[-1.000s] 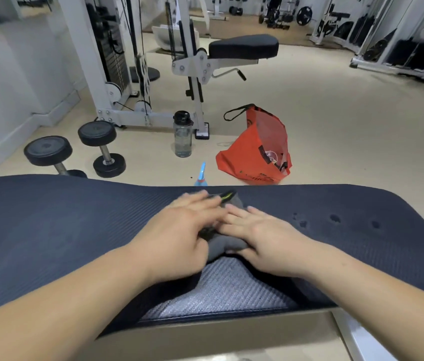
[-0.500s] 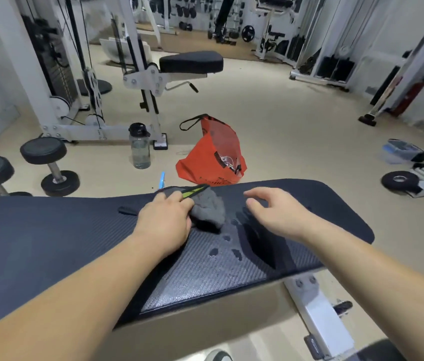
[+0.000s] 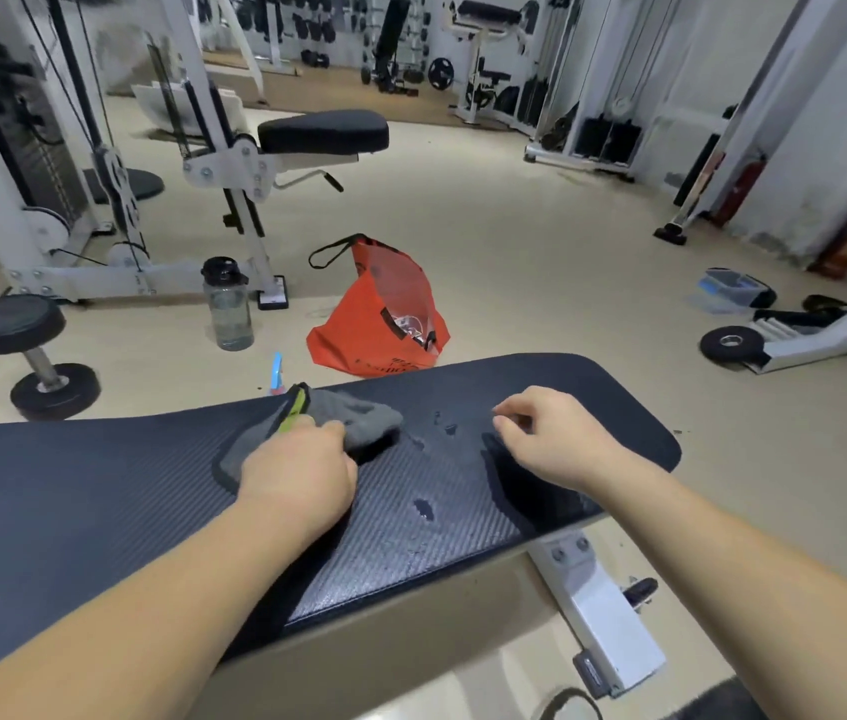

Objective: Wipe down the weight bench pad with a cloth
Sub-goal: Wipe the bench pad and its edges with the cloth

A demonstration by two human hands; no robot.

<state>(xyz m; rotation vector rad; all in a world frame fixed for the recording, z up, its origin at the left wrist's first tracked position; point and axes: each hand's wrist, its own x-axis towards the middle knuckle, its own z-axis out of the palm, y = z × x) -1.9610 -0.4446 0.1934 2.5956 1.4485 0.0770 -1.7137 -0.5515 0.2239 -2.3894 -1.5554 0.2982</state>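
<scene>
- Toward the far edge of the bench pad (image 3: 99, 491), in the head view, the left hand (image 3: 301, 480) is pressing down on a grey cloth (image 3: 353, 415) with a lime-green trim, fingers curled over its near part; whether they are pinching a fold I cannot tell.
- The right hand (image 3: 561, 439) is hovering just above the pad near its right end, loosely curled and holding nothing.
- Between the two hands, several wet droplets (image 3: 424, 509) are sitting on the textured surface, so that patch looks unwiped.
- Judging by this, the wiping is partway along: the droplets and the pad's right end are waiting for a pass.
- Beyond the far edge, an orange bag (image 3: 374, 319) and a water bottle (image 3: 228, 309) are standing on the floor.
</scene>
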